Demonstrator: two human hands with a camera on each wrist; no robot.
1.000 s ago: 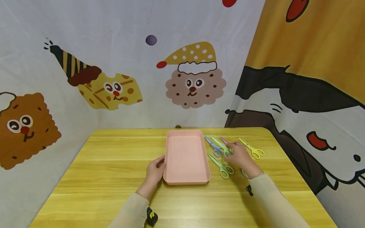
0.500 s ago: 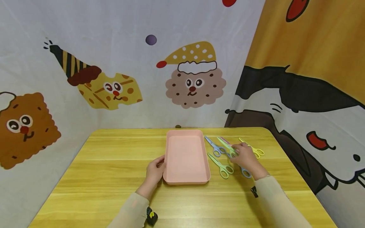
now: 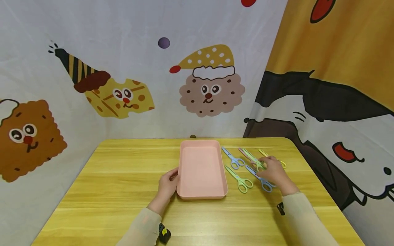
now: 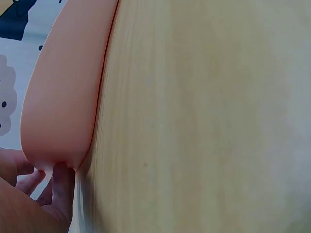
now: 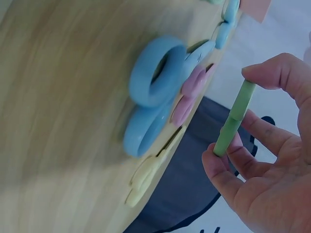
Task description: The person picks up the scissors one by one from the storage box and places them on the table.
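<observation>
A shallow pink tray (image 3: 201, 171) lies on the table, with my left hand (image 3: 167, 186) at its left side. In the left wrist view the thumb (image 4: 63, 187) and fingertips touch the tray's outer wall; no finger shows over the rim. My right hand (image 3: 276, 175) pinches a green pair of scissors (image 5: 237, 114) by the handle loops, between thumb and fingertips. The blades point away, toward the back of the table. Near that hand lie pink scissors (image 3: 242, 151), yellow scissors (image 3: 283, 164), and blue scissors (image 3: 253, 171), partly covered by the hand.
Another blue pair of scissors (image 3: 233, 159) and a second green pair (image 3: 241, 182) lie just right of the tray. The wooden table (image 3: 123, 171) meets a hanging printed cloth (image 3: 129, 20) at its back edge.
My right hand has moved right and slightly toward me with the green scissors. More of the pink and lower blue scissors now shows. The left hand and tray stay in place.
</observation>
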